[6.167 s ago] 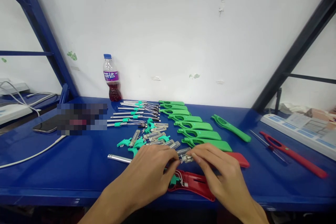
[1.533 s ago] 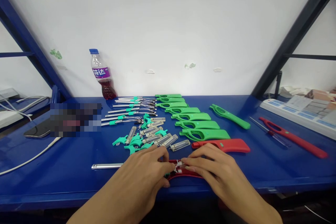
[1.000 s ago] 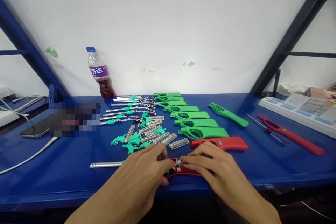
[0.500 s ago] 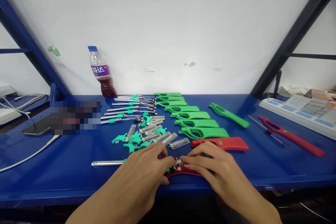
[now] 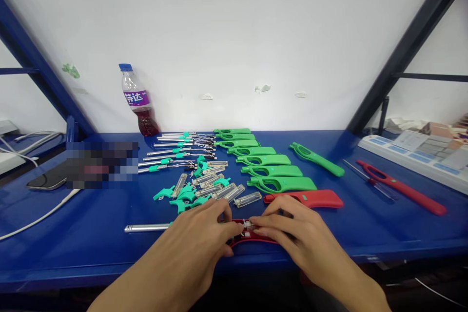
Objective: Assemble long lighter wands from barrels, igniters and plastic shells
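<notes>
Near the table's front edge lies a red shell (image 5: 256, 240) with small white and clear parts (image 5: 247, 226) inside it. My left hand (image 5: 204, 234) is closed on the shell's left part, its thumb and index finger beside the white part. A silver metal tube (image 5: 146, 228) sticks out to the left from under that hand. My right hand (image 5: 296, 226) has its fingers pressed together at the clear part and the shell's right side. The palm side of both hands is hidden.
Green shells (image 5: 281, 184) and a red one (image 5: 321, 199) lie behind my hands, with clear tubes (image 5: 247, 199), teal pieces (image 5: 164, 192) and wired metal rods (image 5: 157, 158). A bottle (image 5: 141, 102) stands at the wall. A screwdriver (image 5: 380, 189) and power strip (image 5: 413, 158) are right.
The whole view has shifted slightly, so things appear a little further left. Both hands stay at the red shell with nearly the same grip.
</notes>
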`<state>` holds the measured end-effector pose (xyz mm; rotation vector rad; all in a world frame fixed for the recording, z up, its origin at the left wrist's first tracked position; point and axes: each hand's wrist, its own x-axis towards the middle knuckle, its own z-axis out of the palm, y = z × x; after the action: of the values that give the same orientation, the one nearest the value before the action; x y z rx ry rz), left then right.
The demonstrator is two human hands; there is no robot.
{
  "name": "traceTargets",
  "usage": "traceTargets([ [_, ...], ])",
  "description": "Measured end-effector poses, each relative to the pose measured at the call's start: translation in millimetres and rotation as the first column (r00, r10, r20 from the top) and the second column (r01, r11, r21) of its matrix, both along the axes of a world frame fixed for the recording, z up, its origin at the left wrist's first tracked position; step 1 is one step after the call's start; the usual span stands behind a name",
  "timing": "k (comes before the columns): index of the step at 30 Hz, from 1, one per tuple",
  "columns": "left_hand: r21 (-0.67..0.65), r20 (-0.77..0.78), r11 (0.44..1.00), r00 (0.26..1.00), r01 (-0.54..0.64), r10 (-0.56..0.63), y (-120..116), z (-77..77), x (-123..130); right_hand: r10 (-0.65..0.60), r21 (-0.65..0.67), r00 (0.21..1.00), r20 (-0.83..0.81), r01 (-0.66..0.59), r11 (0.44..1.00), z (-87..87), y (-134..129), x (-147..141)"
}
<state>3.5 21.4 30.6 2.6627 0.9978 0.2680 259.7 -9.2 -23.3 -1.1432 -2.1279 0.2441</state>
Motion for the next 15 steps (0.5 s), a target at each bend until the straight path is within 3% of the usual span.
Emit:
traceTargets([
  [9,-0.016,-0.063,1.000,0.998,-0.019,0.018,1,3.1,3,0.012,-0.029,1.000,-0.026,-0.013,0.999,8.2,-1,-2],
  [12,-0.023,-0.081,1.000,0.997,-0.013,0.011,2,6.9,5,0.008,0.019,1.000,-0.002,-0.008,1.000,9.8,-3,-3],
  [15,-0.035,-0.120,0.999,0.993,-0.026,0.021,3,9.9,7,-0.035,0.150,0.999,-0.040,0.041,0.988,12.0,-7,-5],
])
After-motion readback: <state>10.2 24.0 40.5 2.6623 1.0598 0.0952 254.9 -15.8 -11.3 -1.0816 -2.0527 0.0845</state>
